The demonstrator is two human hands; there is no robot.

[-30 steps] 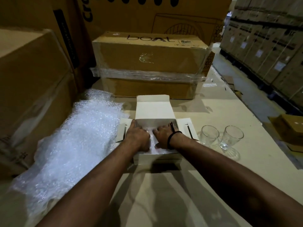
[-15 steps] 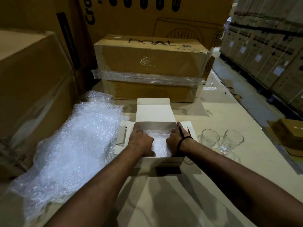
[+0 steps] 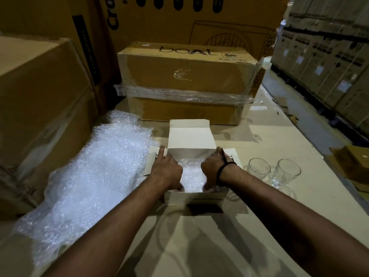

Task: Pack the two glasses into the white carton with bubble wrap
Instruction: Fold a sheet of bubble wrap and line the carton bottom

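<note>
The white carton (image 3: 194, 197) lies open on the table in front of me, its lid flap standing up at the far side. A piece of bubble wrap (image 3: 192, 174) lines its inside. My left hand (image 3: 166, 170) presses down inside the carton along its left wall. My right hand (image 3: 212, 169), with a black band at the wrist, presses down along the right wall. Both hands' fingertips are hidden in the wrap. Two clear glasses (image 3: 259, 169) (image 3: 286, 173) stand upright on the table just right of the carton, untouched.
A large sheet of bubble wrap (image 3: 85, 176) spreads over the table to the left. A brown box wrapped in film (image 3: 185, 80) stands behind the carton, tall brown boxes (image 3: 40, 96) to the left. The table edge runs along the right, with stacked boxes (image 3: 329, 56) beyond an aisle.
My two hands have moved apart from the carton's middle to its left and right walls, spreading the bubble wrap over the bottom. The glasses have not moved.
</note>
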